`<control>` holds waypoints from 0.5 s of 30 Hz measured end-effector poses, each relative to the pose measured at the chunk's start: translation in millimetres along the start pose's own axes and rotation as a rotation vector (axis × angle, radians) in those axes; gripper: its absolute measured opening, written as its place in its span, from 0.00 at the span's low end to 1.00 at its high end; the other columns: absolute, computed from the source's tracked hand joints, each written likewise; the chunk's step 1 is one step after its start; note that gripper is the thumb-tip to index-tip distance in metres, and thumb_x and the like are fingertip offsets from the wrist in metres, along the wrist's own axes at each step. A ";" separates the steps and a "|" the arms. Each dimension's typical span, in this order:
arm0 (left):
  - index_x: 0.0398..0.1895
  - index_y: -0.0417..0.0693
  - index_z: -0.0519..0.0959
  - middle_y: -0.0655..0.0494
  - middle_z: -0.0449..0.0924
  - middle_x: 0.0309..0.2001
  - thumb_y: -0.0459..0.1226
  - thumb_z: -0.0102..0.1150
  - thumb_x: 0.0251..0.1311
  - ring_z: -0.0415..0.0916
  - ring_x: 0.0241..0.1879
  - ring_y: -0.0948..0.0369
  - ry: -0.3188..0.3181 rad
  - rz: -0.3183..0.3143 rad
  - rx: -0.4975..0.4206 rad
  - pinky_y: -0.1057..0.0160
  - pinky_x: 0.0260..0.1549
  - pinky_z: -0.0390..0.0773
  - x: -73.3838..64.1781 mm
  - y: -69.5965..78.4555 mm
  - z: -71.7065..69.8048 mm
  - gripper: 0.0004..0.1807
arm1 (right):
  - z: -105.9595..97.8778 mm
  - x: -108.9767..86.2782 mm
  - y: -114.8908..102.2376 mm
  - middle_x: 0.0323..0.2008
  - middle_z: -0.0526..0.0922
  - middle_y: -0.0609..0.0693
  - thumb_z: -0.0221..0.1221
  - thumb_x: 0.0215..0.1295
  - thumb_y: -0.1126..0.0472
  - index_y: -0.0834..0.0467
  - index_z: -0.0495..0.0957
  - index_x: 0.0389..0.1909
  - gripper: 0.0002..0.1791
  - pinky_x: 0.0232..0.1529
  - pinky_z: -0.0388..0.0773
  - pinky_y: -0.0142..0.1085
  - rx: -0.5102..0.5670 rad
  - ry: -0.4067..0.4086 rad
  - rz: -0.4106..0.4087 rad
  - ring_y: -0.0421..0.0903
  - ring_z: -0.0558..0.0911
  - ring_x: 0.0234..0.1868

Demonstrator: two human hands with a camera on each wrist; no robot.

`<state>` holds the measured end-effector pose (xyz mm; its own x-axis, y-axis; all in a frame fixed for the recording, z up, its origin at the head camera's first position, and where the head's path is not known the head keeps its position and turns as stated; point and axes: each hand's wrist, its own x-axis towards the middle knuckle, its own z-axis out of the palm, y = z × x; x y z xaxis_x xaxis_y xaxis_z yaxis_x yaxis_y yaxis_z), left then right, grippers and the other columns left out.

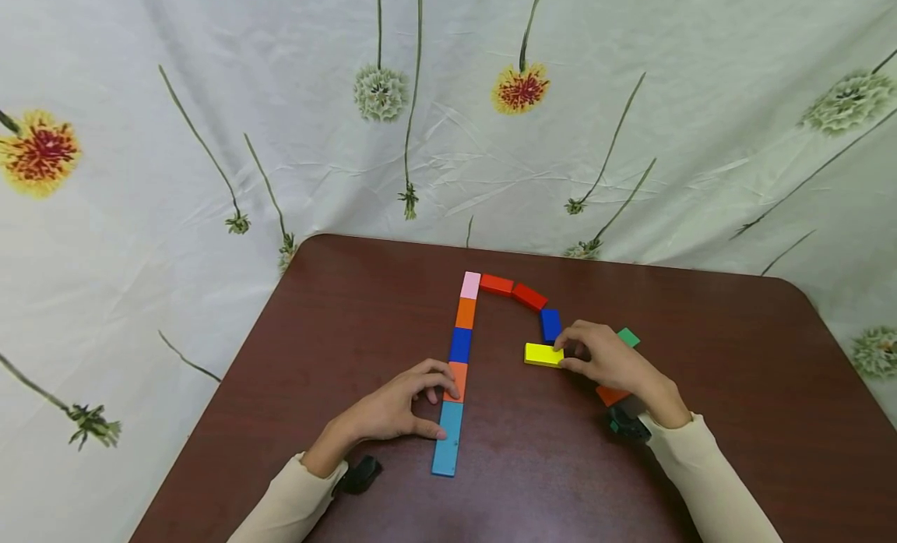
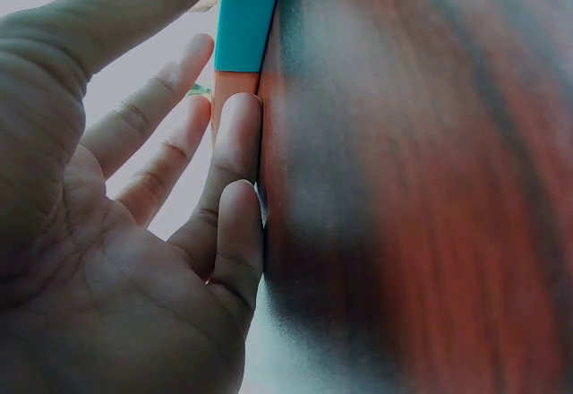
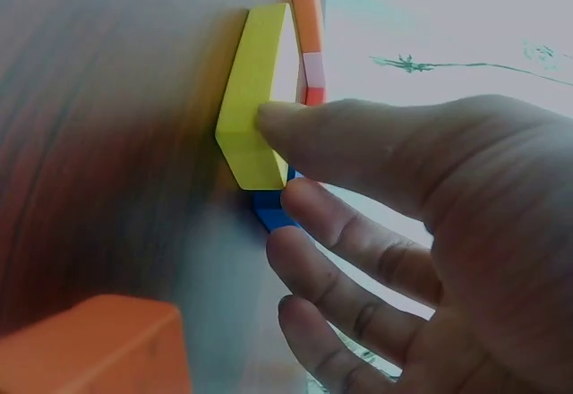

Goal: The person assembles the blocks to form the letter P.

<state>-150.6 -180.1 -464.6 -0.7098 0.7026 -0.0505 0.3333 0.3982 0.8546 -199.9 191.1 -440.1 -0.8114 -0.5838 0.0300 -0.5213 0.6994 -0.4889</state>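
Observation:
My right hand (image 1: 606, 357) pinches the right end of a yellow block (image 1: 543, 354) between thumb and fingers. In the right wrist view, the thumb lies against the yellow block (image 3: 251, 98). Just beyond it is a blue block (image 1: 550, 325), partly behind my fingers. My left hand (image 1: 402, 403) rests along a straight row, with fingertips at an orange block (image 1: 457, 375) and the thumb on a light-blue block (image 1: 448, 442). In the left wrist view, its fingers are loosely bent beside the light-blue block (image 2: 246, 18).
Up the row lie another blue block (image 1: 460, 345), another orange one (image 1: 466, 313) and a pink one (image 1: 470, 285). Two red blocks (image 1: 497, 284) curve right from the pink end. Under my right arm are a green block (image 1: 628, 337) and an orange-red block (image 1: 611, 395).

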 end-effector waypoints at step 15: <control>0.52 0.55 0.79 0.62 0.67 0.59 0.42 0.77 0.52 0.71 0.47 0.59 0.004 0.003 0.001 0.65 0.48 0.72 -0.5 -1.7 0.0 0.24 | 3.2 1.1 -1.3 0.37 0.81 0.48 0.68 0.62 0.66 0.58 0.82 0.42 0.09 0.37 0.79 0.33 -0.033 0.034 0.051 0.39 0.78 0.34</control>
<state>-150.8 -181.1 -466.0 -0.7113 0.7014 -0.0460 0.3359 0.3967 0.8543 -199.2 188.3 -442.2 -0.8453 -0.5330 0.0358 -0.4871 0.7415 -0.4614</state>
